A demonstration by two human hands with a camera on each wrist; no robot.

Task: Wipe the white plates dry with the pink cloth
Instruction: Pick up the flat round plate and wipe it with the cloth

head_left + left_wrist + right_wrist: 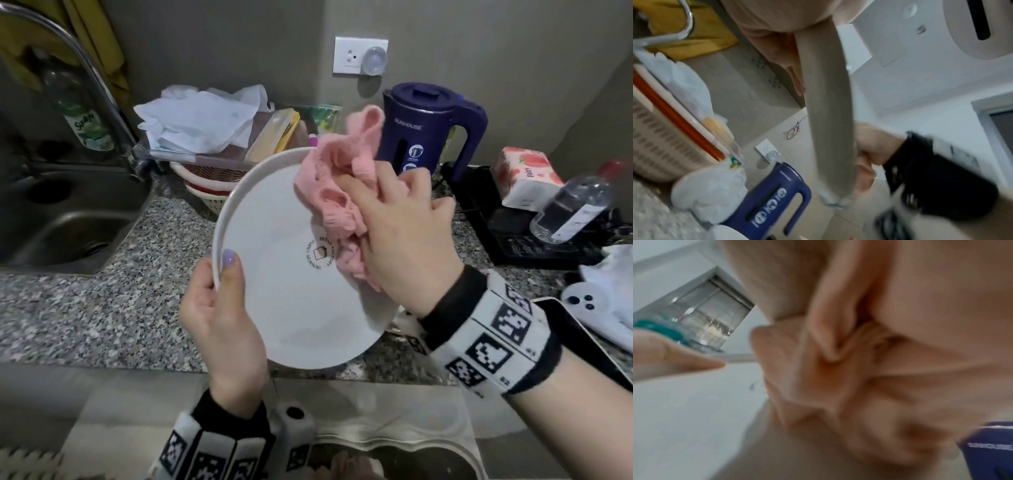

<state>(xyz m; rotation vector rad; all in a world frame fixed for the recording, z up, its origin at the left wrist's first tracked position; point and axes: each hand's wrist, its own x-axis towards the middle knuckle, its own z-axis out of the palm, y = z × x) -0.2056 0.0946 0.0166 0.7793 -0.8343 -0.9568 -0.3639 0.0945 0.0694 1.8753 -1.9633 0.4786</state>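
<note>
A round white plate (287,284) is held tilted above the granite counter, its underside with a printed mark facing me. My left hand (222,301) grips its left rim, thumb on the near face. My right hand (404,233) holds the bunched pink cloth (339,185) and presses it against the plate's upper right part. In the left wrist view the plate (828,113) shows edge-on, with my left hand's fingers (795,78) behind it. The right wrist view is blurred and filled by the cloth (838,386) and my fingers (824,321).
A steel sink (68,219) and tap (99,85) lie at the left. Stacked baskets (202,185) with white bags stand behind the plate. A blue kettle (428,130), a tissue pack (524,178) and a clear bottle (572,205) stand at the right. A phone (582,301) lies near my right wrist.
</note>
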